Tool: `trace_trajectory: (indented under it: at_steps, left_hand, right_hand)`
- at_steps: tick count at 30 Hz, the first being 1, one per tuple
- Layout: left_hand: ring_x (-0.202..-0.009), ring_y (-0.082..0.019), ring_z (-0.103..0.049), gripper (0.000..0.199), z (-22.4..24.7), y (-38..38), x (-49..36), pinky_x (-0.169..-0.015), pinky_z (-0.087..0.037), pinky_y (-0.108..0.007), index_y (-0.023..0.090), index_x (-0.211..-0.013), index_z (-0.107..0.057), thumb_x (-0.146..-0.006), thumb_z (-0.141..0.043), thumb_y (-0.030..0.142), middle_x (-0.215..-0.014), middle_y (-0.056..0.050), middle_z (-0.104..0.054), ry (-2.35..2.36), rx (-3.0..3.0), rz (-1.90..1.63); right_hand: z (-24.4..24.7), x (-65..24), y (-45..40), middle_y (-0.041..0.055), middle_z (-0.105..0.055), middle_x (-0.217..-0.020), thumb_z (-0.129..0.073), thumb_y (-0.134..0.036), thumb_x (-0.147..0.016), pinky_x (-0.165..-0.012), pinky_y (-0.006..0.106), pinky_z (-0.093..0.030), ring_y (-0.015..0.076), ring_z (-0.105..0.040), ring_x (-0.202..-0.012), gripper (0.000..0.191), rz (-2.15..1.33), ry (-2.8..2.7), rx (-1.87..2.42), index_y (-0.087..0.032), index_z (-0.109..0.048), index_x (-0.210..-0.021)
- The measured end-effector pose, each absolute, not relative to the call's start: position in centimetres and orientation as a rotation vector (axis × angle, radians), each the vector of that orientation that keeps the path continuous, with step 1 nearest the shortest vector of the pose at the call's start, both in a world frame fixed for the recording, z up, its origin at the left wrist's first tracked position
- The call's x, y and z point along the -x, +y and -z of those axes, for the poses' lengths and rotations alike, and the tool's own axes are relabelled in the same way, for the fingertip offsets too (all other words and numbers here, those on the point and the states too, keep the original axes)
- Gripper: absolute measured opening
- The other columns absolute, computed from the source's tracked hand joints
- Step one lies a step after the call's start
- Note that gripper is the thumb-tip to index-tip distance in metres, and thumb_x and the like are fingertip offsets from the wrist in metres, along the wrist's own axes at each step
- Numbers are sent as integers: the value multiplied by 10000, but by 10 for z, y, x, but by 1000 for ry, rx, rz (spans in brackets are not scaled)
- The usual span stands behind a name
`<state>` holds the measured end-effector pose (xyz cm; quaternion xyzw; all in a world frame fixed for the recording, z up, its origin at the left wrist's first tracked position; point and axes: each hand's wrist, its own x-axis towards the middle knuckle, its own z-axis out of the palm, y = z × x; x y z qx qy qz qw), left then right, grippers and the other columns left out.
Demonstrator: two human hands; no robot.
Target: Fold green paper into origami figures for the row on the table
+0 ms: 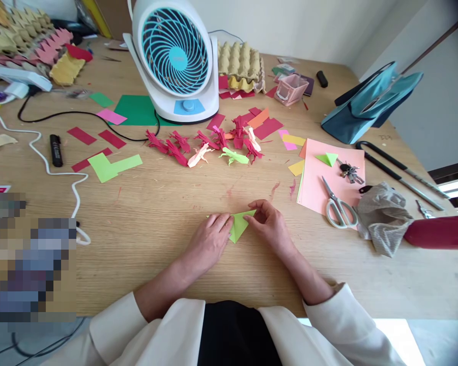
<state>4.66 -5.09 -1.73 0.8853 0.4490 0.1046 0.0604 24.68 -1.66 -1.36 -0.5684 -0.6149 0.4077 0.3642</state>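
Note:
A folded light-green paper triangle (238, 227) lies on the wooden table in front of me, one point toward me. My left hand (213, 235) rests over its left part, fingers together and pressing it down; that part is mostly hidden. At the right corner, my right hand (270, 223) pinches the paper between thumb and index finger. Beyond the hands sits a row of folded paper figures, mostly red (175, 150), with a light-green figure (234, 156) and a pale peach figure (200, 155) among them.
A white fan (175, 56) stands at the back. Scissors (339, 206) and keys (351, 173) lie on pink paper sheets (313, 183) to the right. Green paper pieces (112, 166) and a black marker (56, 150) are at left. A teal bag (351, 119) stands back right.

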Motion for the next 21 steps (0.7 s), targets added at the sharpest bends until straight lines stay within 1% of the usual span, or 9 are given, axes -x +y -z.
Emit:
trace_trajectory:
  at_steps: [2,4,7,12,17,19,21]
  left_hand:
    - [-1097,-260,-534,384,15,-50,-47,-951,-463,-389,90,-1328,-510,-957,-446,163,-1275,-145,-579,1354,-2706,-260]
    - [-1105,-263,-531,391,14,-49,-47,-948,-458,-396,89,-1337,-501,-956,-445,157,-1275,-148,-581,1344,-2730,-214]
    - [-1120,-267,-528,397,13,-47,-47,-959,-449,-413,90,-1344,-495,-956,-430,142,-1267,-153,-585,1319,-2756,-147]
    - [-1091,-263,-528,399,16,-46,-44,-941,-462,-406,94,-1352,-493,-966,-418,160,-1256,-151,-581,1305,-2788,-169]
    - [-1083,-256,-522,380,21,-46,-43,-950,-461,-386,86,-1334,-508,-981,-431,202,-1204,-134,-589,1313,-2793,-238]
    - [-1080,-256,-521,385,22,-46,-42,-950,-460,-382,77,-1334,-508,-981,-443,215,-1195,-133,-589,1302,-2799,-245]
    - [-1074,-259,-523,388,22,-45,-42,-940,-462,-386,79,-1338,-507,-983,-444,220,-1192,-134,-590,1293,-2801,-241]
  right_hand:
    - [14,-245,-18,-38,-555,-647,-697,-322,-769,-552,258,-412,130,-525,-569,241,-1046,-1575,1468,-197,-622,-961]
    - [14,-244,-19,-39,-552,-629,-688,-325,-782,-557,259,-408,129,-521,-563,178,-1031,-1598,1485,-200,-626,-892]
    - [14,-243,-20,-30,-575,-629,-666,-321,-810,-597,274,-414,140,-536,-590,122,-927,-1689,1530,-207,-624,-826]
    - [15,-241,-25,-17,-613,-683,-660,-271,-839,-731,327,-442,164,-583,-657,71,-670,-1877,1520,-221,-640,-884]
    - [15,-241,-30,46,-643,-881,-565,-246,-917,-670,298,-482,162,-591,-683,73,-702,-1985,1356,-223,-630,-939]
    - [15,-241,-31,54,-649,-895,-539,-231,-930,-668,293,-485,169,-603,-711,84,-691,-2008,1324,-223,-622,-936]
    - [16,-239,-31,52,-651,-868,-530,-213,-925,-668,292,-485,178,-612,-735,85,-670,-2012,1338,-225,-613,-910]
